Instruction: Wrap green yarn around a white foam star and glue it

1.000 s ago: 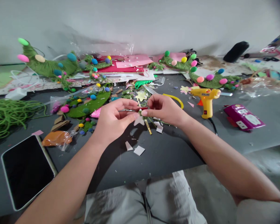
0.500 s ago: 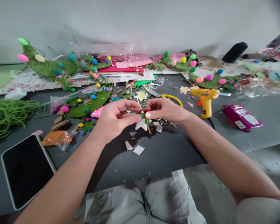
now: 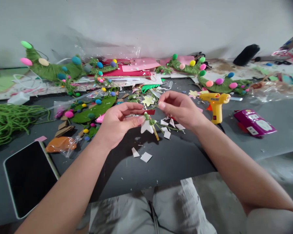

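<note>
My left hand [image 3: 122,123] pinches a white star [image 3: 146,126] by its upper left edge, with green yarn wound about its top point. A small red piece [image 3: 150,112] juts out beside these fingertips, and a thin gold strip [image 3: 156,134] hangs at the star's right. To the right and slightly higher, my right hand [image 3: 177,107] has thumb and forefinger pressed together on a thin green yarn strand [image 3: 155,106]. White scraps [image 3: 146,157] lie on the dark table below the hands.
A yellow glue gun [image 3: 216,107] stands to the right, near a purple packet [image 3: 254,123]. On the left are green yarn [image 3: 12,122], a tablet [image 3: 30,178] and an orange packet [image 3: 61,144]. Green crescents with coloured balls [image 3: 56,70] line the back.
My right hand has drawn away from the star, up and to the right, uncovering the red piece and scraps. My left hand keeps hold of the star.
</note>
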A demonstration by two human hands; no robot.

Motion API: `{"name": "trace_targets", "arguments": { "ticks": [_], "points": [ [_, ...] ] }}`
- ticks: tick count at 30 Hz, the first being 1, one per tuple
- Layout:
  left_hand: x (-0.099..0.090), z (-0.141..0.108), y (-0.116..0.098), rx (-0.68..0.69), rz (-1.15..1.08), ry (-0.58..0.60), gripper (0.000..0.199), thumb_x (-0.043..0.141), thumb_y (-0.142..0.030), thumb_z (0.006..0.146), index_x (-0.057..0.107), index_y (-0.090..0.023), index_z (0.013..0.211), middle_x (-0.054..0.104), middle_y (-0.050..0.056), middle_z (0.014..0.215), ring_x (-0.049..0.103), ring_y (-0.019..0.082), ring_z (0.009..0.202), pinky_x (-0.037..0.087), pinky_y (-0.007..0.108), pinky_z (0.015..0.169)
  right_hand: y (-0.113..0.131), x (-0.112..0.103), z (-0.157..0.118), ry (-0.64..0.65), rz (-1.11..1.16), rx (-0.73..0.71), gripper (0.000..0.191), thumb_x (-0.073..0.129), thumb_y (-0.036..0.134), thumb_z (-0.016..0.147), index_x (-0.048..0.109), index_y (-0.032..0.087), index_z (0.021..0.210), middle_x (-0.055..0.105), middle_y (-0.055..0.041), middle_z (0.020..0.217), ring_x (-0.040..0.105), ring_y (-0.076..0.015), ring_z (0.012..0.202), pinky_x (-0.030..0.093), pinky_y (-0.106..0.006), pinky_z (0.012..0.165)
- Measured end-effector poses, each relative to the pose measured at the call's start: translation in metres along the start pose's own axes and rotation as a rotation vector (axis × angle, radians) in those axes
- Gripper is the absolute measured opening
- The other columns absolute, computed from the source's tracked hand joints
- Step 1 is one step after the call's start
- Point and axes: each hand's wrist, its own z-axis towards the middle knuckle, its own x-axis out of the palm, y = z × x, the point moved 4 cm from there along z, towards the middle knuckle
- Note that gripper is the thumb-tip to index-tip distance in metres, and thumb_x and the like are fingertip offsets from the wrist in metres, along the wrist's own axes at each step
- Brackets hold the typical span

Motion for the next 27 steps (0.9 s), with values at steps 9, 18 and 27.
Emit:
{"name": "trace_targets", "arguments": {
  "ticks": [9,18,27],
  "points": [
    [-0.001,0.001,0.0,0.022,-0.03,-0.01,0.032,0.091,-0.014,0.071,0.08,-0.023,0.1,0.077,0.003,0.095,0.071,0.016,0.094,0.062,0.02,0.072,0.011,0.011,-0.008,0.129,-0.303,-0.025,0.041,0.068,0.055,0.092,0.074,0.015,0.098,0.062,-0.0006,0.078,0.048,-0.0101,0.069,0.036,-0.025,0.06],
    [0.0,0.001,-0.002,0.053,0.147,0.003,0.04,0.092,-0.018,0.068,0.077,-0.02,0.105,0.076,0.007,0.105,0.07,0.022,0.103,0.062,0.027,0.078,-0.006,0.015,-0.009,0.186,-0.195,0.151,0.034,0.082,0.049,0.08,0.074,0.016,0.083,0.055,0.0028,0.068,0.041,-0.0084,0.062,0.028,-0.026,0.056],
    [-0.001,0.0,-0.001,0.07,0.182,-0.029,0.041,0.091,-0.018,0.068,0.076,-0.019,0.106,0.076,0.007,0.105,0.07,0.023,0.104,0.063,0.027,0.077,-0.006,0.017,-0.008,0.194,-0.209,0.15,0.035,0.069,0.05,0.093,0.064,0.016,0.09,0.047,0.0046,0.067,0.038,-0.008,0.06,0.029,-0.025,0.054]
  ]
}}
